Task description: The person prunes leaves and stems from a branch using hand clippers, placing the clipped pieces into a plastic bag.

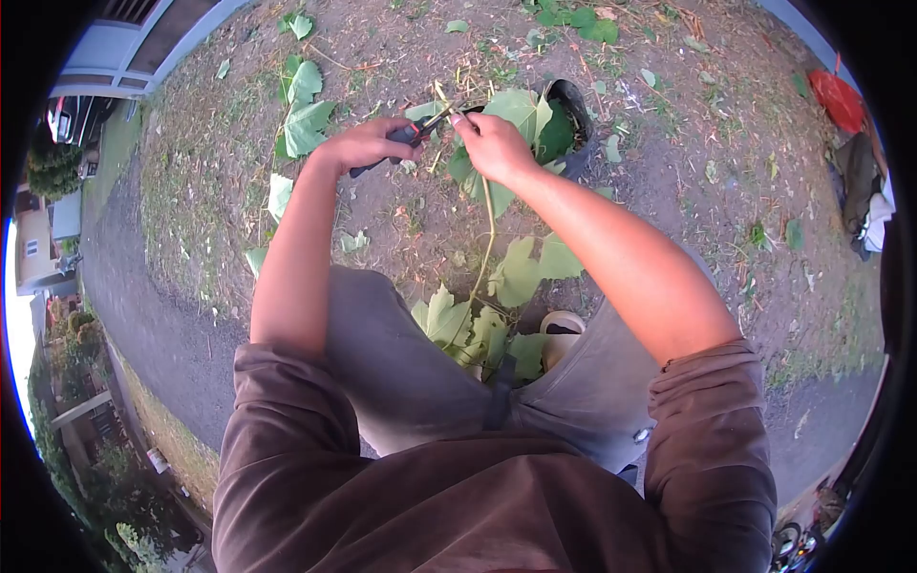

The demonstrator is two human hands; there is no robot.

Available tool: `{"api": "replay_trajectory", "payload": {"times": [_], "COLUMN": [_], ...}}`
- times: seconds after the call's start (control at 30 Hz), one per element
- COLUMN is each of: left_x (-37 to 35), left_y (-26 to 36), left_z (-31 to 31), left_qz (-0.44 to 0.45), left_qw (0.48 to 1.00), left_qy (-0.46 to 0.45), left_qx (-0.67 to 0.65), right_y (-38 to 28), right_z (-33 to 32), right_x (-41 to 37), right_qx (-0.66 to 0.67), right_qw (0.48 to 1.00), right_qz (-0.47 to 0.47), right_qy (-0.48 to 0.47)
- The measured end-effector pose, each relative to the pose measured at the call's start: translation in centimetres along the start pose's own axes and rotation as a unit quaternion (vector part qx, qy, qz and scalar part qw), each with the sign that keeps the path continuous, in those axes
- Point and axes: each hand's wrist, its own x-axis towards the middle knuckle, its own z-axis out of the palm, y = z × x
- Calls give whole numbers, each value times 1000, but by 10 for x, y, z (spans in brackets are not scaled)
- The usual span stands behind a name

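My left hand [363, 145] is closed around the handles of red-and-black pruning shears [411, 134]. Their blades reach the upper part of a grapevine cutting [491, 224], right beside my other hand. Gripping that vine near its top, my right hand [499, 148] has its thumb and fingers pressed on the stem. From there the long stem hangs down between my knees, bearing broad green leaves [516, 272]. Behind my right hand, a black plant pot [576, 110] with leaves at its mouth lies on the soil, partly covered by a large leaf [516, 110].
Another leafy vine piece [304, 115] lies on the ground to the left, and more leaves [583, 21] are scattered farther off. Between my legs stands a cream round container [564, 323]. A red bag-like item [836, 100] and dark cloth [855, 181] are at the right edge.
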Motion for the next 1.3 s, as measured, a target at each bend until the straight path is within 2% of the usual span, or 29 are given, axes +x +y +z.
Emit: {"api": "replay_trajectory", "payload": {"times": [0.1, 0.2, 0.27, 0.3, 0.33, 0.37, 0.4, 0.43, 0.47, 0.5, 0.53, 0.57, 0.6, 0.63, 0.7, 0.73, 0.8, 0.83, 0.9, 0.97, 1.07, 1.1, 1.17, 1.2, 1.23, 1.27, 1.3], "left_x": [11, 19, 19, 19, 16, 16, 15, 23, 24, 27, 28, 34, 32, 23, 21, 37, 34, 41, 42, 49, 36, 33, 28, 29, 24, 18, 12], "left_y": [2, -2, 6, 10, 14, 17, 19, 9, 8, 4, 3, 2, 2, -4, -3, -18, -26, -36, -49, -70, -66, -63, -66, -65, -60, -56, -50], "left_z": [8, 13, 14, 13, 15, 18, 19, 18, 20, 23, 25, 25, 31, 32, 27, 22, 11, 12, -3, -15, -18, -20, -20, -17, -13, -9, -7], "left_qz": [36, 24, 16, -11, -41, -27, -16, -4, 11, 9, -2, -49, -64, -85, -50, -83, -75, -79, -119, -88, -94, -93, -160, -193, -195, -186, -172], "left_qw": [997, 996, 996, 989, 978, 973, 965, 970, 965, 968, 966, 958, 944, 937, 931, 923, 927, 911, 905, 905, 899, 900, 928, 932, 930, 970, 973], "left_qy": [48, 72, 83, 130, 180, 207, 241, 230, 242, 237, 236, 240, 291, 318, 344, 357, 348, 397, 408, 410, 428, 426, 277, 209, 208, 148, 81], "left_qx": [51, 41, 27, 63, 95, 101, 103, 77, 100, 78, 105, 151, 141, 113, 109, 115, 116, 84, 19, -73, -3, 5, 190, 224, 231, 50, -132], "right_y": [-7, -7, 1, 4, 11, 15, 20, 22, 11, 2, 7, 24, 32, 23, 8, 4, 15, 23, 20, 2, 4, 0, 5, 8, 9, 11, 13], "right_z": [-6, -7, -4, -2, 1, 2, -1, -3, -13, -11, -12, -5, -7, 2, 6, 6, 15, 18, 25, 24, 30, 33, 35, 35, 33, 30, 29], "right_x": [-1, 3, 10, 13, 17, 20, 25, 26, 21, 14, 16, 23, 24, 17, 4, -1, -14, -15, -24, -36, -43, -43, -36, -33, -31, -29, -28], "right_qx": [-31, -18, -62, -64, -7, 48, 141, 222, 243, 270, 308, 312, 330, 306, 295, 298, 301, 300, 323, 293, 307, 303, 312, 306, 300, 281, 289], "right_qw": [999, 999, 997, 996, 999, 997, 984, 966, 953, 944, 926, 923, 901, 901, 870, 874, 891, 901, 898, 916, 913, 917, 916, 916, 916, 921, 919], "right_qz": [11, 32, 36, 34, 40, 45, 82, 103, 139, 171, 159, 179, 187, 182, 320, 309, 256, 208, 198, 162, 182, 191, 196, 207, 216, 214, 212], "right_qy": [-19, -31, -41, -46, -35, -28, -69, -82, -113, -82, -150, -137, -210, -246, -231, -226, -225, -236, -224, -222, -197, -176, -160, -157, -155, -166, -163]}}
